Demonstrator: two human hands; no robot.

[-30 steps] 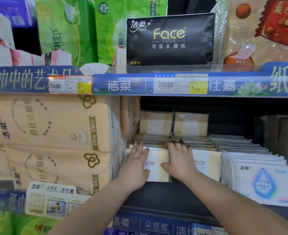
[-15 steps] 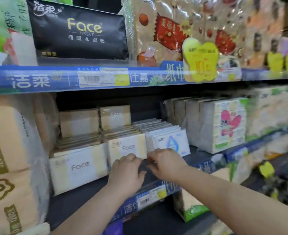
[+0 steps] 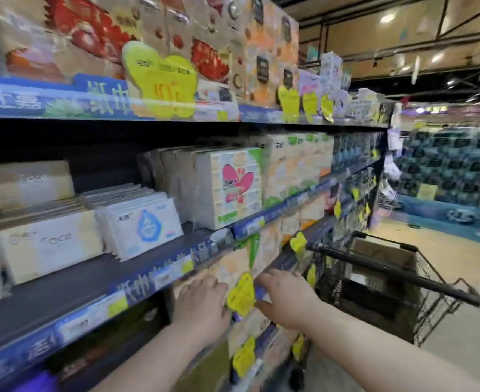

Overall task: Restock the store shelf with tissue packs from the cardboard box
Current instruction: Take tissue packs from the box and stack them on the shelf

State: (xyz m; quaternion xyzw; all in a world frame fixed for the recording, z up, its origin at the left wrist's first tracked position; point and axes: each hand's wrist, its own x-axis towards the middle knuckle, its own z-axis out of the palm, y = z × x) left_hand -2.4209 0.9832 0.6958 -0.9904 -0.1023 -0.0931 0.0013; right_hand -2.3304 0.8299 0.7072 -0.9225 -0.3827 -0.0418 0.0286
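Observation:
Cream "Face" tissue packs point(image 3: 49, 246) stand in rows on the dark middle shelf point(image 3: 72, 284) at the left, white packs with a blue drop point(image 3: 145, 226) beside them. My left hand point(image 3: 202, 304) and my right hand point(image 3: 285, 297) hover empty, fingers spread, in front of the shelf's blue price rail point(image 3: 154, 275), below and right of those packs. An open cardboard box point(image 3: 380, 258) sits in a black wire shopping cart point(image 3: 419, 284) to the right of my right hand. The view is blurred.
Wrapped multipacks with a pink butterfly point(image 3: 233, 188) fill the shelf further right. Yellow promo tags point(image 3: 240, 295) hang from the shelf edges near my hands. More tissue packs line the top shelf point(image 3: 176, 49). The aisle floor point(image 3: 459, 321) opens to the right.
My hands let go of the Face packs and pulled back off the shelf, moving down and right. The view swung right, bringing the cart and box into sight.

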